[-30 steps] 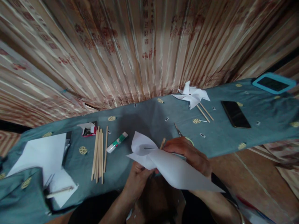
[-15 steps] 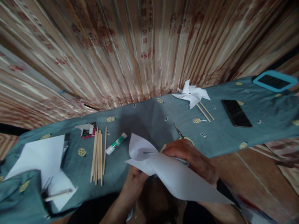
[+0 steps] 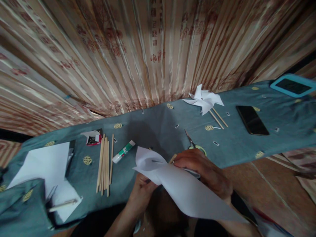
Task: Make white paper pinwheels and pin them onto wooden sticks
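A partly curled white paper pinwheel [image 3: 182, 187] is held up in front of me, with a thin dark line, perhaps a pin, on its inner curl. At its lower left edge my left hand [image 3: 142, 191] is closed, pinching the paper; some fingertips are hidden underneath. On the upper right side my right hand [image 3: 204, 169] is closed round a wooden stick [image 3: 172, 159], of which only a short end shows past the fingers. Folded paper lies under that hand too. Scissors [image 3: 190, 140] with pale yellow-green handles lie just beyond the right hand.
On the green cloth [image 3: 153, 131] are a glue stick [image 3: 123, 151], several wooden sticks [image 3: 105, 168], a small red-and-black packet [image 3: 94, 138] and white paper sheets [image 3: 46, 161]. Finished pinwheels [image 3: 206, 98], a phone [image 3: 251, 120] and a blue-framed tablet [image 3: 292, 85] lie right. A curtain [image 3: 138, 56] hangs behind.
The paper's left curl has dipped slightly, and the right hand has shifted a little to the right and down. Both hands keep their hold; the view has moved slightly.
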{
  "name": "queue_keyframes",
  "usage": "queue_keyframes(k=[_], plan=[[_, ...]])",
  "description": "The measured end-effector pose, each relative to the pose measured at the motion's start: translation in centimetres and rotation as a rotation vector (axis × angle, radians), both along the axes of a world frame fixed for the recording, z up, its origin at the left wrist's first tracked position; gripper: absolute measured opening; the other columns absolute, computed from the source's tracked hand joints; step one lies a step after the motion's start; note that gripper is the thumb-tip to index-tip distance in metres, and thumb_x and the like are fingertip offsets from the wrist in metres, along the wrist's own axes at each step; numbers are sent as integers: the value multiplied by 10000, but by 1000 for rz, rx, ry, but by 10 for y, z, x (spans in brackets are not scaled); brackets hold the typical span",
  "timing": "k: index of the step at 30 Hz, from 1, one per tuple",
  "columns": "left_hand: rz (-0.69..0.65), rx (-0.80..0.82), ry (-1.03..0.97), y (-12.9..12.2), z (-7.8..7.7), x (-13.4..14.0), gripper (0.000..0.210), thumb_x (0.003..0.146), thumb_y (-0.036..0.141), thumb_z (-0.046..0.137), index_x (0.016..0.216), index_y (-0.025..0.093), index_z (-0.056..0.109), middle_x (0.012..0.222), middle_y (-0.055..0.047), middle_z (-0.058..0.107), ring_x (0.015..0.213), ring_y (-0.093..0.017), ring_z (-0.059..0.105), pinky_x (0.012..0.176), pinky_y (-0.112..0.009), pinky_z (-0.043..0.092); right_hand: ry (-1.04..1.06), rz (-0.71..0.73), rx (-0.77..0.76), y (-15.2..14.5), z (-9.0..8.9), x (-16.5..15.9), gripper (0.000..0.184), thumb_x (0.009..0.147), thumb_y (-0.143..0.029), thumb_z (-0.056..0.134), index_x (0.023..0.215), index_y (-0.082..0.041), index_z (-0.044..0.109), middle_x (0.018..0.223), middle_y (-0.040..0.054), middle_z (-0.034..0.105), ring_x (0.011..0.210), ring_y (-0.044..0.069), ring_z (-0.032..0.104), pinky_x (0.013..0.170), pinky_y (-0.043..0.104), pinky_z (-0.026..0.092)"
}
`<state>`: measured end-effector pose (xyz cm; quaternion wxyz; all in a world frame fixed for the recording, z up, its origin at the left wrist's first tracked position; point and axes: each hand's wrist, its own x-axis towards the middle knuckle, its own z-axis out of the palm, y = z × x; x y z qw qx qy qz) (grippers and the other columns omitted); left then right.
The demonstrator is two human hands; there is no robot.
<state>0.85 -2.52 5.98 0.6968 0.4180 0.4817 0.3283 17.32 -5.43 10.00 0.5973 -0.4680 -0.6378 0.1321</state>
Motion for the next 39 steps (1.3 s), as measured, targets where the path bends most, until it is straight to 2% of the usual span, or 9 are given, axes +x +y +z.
queue_keyframes(k=[6, 10, 16, 19, 22, 26, 33, 37, 39], plan=[[-2, -18, -21, 0, 0, -1, 210, 587, 379, 813, 602, 208, 692, 577, 0, 638, 568, -161, 547, 639, -294, 490, -5, 49, -72, -1, 4, 5, 188, 932, -319, 554, 1048, -252, 686, 860, 55, 736, 808, 219, 689, 729, 376, 539], [-11, -50, -41, 0, -1, -2, 222, 587, 369, 821, 574, 200, 678, 568, -12, 646, 639, -197, 609, 689, -314, 515, -24, 86, -116, -2, 5, 9, 175, 931, -285, 561, 1054, -247, 680, 897, 56, 736, 840, 216, 686, 753, 372, 538], [-29, -43, -71, 0, -7, -3, 176, 602, 322, 821, 655, 179, 734, 757, -50, 741, 805, -229, 671, 858, -345, 507, 109, 14, -194, 1, 3, 6, 121, 919, -327, 599, 910, -246, 688, 830, 30, 730, 797, 193, 683, 689, 313, 539], [-35, -23, -85, 0, -10, -5, 164, 609, 323, 819, 627, 185, 732, 708, -37, 728, 765, -215, 662, 822, -327, 511, 55, 39, -137, 0, 6, 5, 136, 926, -333, 586, 953, -242, 685, 839, 34, 734, 795, 199, 687, 700, 331, 541], [-27, -23, -84, 0, -9, -5, 185, 606, 334, 821, 575, 193, 706, 577, -10, 665, 630, -176, 609, 694, -288, 511, -22, 93, -120, -2, 7, 7, 158, 921, -251, 583, 1052, -236, 669, 911, 46, 736, 855, 205, 687, 753, 349, 538], [2, -32, -100, 1, -5, -4, 214, 583, 342, 835, 562, 189, 687, 498, 24, 601, 476, -113, 481, 549, -242, 452, -32, 60, -124, -5, 4, 7, 213, 874, -164, 621, 1068, -242, 664, 928, 43, 730, 866, 206, 683, 768, 355, 533], [-38, -60, -96, 0, 0, -3, 185, 615, 327, 813, 654, 165, 732, 570, -9, 659, 675, -194, 634, 777, -330, 515, 8, 75, -89, 0, 0, 8, 168, 916, -229, 581, 1058, -230, 671, 906, 39, 737, 857, 196, 686, 757, 339, 539], [-51, -58, -112, 0, -6, -5, 175, 620, 322, 818, 661, 171, 738, 594, -8, 669, 667, -176, 622, 741, -292, 505, 47, 91, -119, -1, 0, 8, 149, 908, -268, 598, 1018, -235, 692, 894, 38, 742, 849, 198, 690, 754, 334, 545], [-39, -38, -101, -1, -12, -7, 188, 618, 318, 824, 610, 164, 716, 595, -7, 668, 631, -150, 592, 684, -255, 482, 111, 64, -203, -1, 0, 7, 114, 884, -282, 625, 947, -239, 710, 867, 30, 741, 824, 191, 697, 718, 305, 549]])
